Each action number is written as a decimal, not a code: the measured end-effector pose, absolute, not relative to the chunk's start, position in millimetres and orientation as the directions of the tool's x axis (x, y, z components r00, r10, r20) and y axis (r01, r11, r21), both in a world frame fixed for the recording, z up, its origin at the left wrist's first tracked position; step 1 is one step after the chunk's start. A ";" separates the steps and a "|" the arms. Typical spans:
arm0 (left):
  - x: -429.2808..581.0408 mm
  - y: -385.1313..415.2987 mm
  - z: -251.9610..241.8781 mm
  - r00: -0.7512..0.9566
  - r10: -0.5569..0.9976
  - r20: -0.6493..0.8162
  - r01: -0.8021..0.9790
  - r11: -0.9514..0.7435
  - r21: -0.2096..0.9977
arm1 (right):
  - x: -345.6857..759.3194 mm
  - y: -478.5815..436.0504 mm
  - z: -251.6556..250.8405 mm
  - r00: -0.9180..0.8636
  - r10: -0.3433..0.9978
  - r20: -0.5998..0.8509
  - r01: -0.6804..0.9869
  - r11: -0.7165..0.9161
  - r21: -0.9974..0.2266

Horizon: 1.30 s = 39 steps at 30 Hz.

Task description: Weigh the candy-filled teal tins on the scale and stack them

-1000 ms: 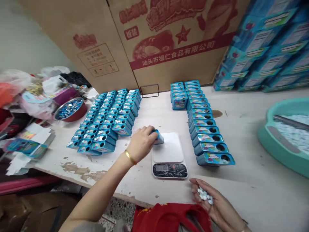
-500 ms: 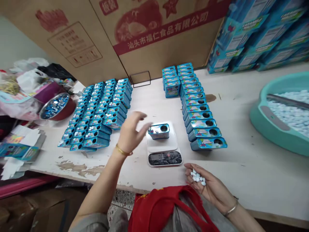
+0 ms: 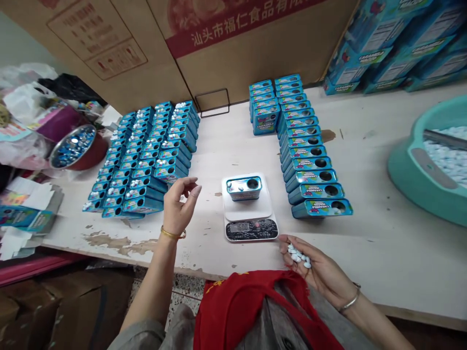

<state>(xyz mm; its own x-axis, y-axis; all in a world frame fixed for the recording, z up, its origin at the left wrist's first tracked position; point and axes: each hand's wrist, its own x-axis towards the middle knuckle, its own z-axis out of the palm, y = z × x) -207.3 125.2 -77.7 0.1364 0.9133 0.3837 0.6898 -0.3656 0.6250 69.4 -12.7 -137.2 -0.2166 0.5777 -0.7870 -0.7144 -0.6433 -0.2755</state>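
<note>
A blue candy tin (image 3: 243,189) stands upright on the white kitchen scale (image 3: 230,210), with a couple of pale candies on its lid beside the round dark hole. The scale's display (image 3: 241,227) seems to read 160.0. Left of the scale, my left hand (image 3: 179,201) hovers with fingers loosely bent and apart, holding nothing. It is nearest to the front of the filled tins. My right hand (image 3: 317,265) is palm up at the scale's lower right, cupped around a small heap of white candies (image 3: 298,254).
Rows of blue tins (image 3: 146,160) with candies on top stand left; another column of tins (image 3: 314,165) stands right. A teal tub (image 3: 412,160) of white candies is far right. A metal bowl (image 3: 78,146) of shiny pieces, a wire frame (image 3: 212,103) and a large carton (image 3: 233,63) lie beyond.
My left hand has moved left, away from the tin on the scale. The display has gone from 0.0 to about 160.0. My right hand still cups the candies.
</note>
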 end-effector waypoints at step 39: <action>-152.9 112.7 -111.6 0.525 0.681 0.510 0.599 -0.722 0.347 | 15.2 74.8 -111.3 -0.210 0.689 -0.694 -0.876 -0.448 -0.179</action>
